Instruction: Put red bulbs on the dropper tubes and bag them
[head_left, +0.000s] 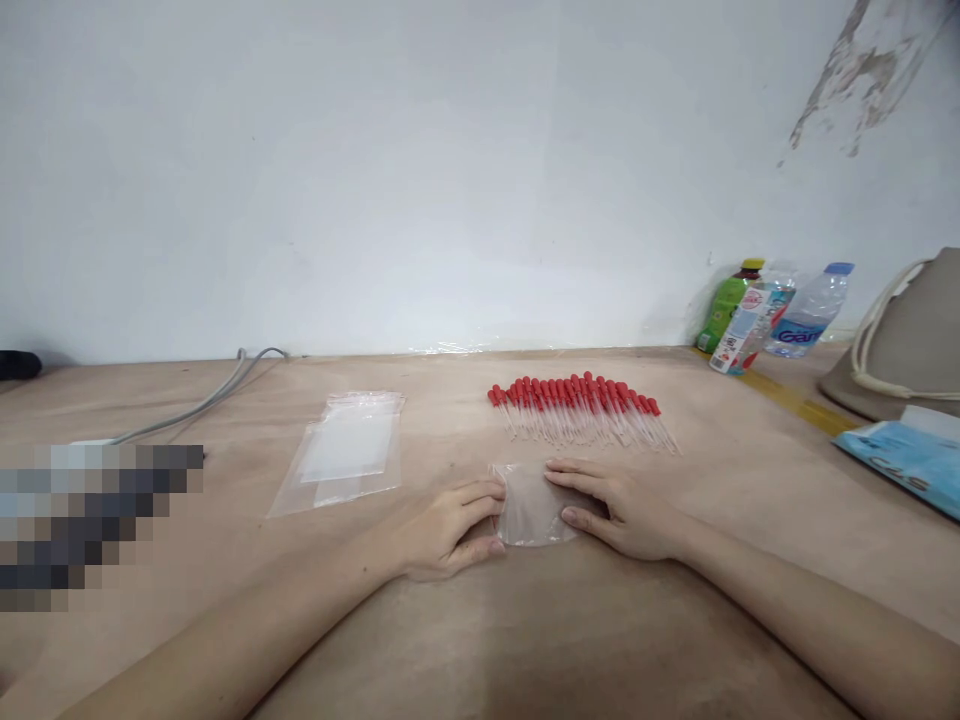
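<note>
A small clear plastic bag (534,508) lies flat on the table between my hands. My left hand (454,520) rests at the bag's left edge, its fingertips touching the plastic and its thumb apart from the fingers. From the right, my right hand (619,508) lays its outstretched fingers and thumb on the bag's other side. Both hands are open. Just beyond the bag is a row of droppers (577,395) with red bulbs and thin clear stems, the stems pointing toward me. A stack of flat clear plastic bags (346,445) lies to the left.
The table (420,650) meets a white wall at the back. A grey cable (199,408) runs across the left side near a pixelated area. At the right stand a green bottle (727,312), a carton (750,325), a water bottle (814,315), a grey bag (911,330) and a blue packet (904,455).
</note>
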